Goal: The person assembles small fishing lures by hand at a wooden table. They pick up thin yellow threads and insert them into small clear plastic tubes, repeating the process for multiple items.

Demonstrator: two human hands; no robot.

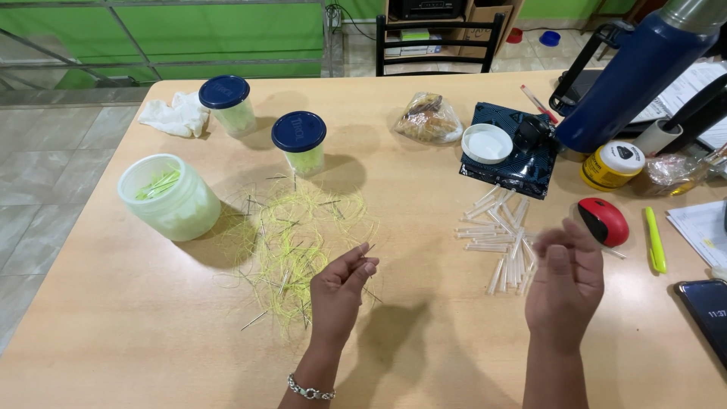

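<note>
Yellow threads lie in a messy, fluffy pile on the desk, with thin dark pins mixed in. My left hand floats just above the near right side of that pile. Its fingers are pinched shut on one thin pin. My right hand is up in the air, and its fingers are loose and open, holding nothing. Just behind it and to its left, I see a bunch of small clear tubes lying on the desk. A red mouse sits right by them.

Far left of the threads stands a big open jar with green bits inside. Two little cups with blue lids stand farther back. The near part of the desk, between my two arms, is bare wood. The left edge of the desk is well away from my hands. On the right, a yellow pen and a dark phone lie close to the edge.
</note>
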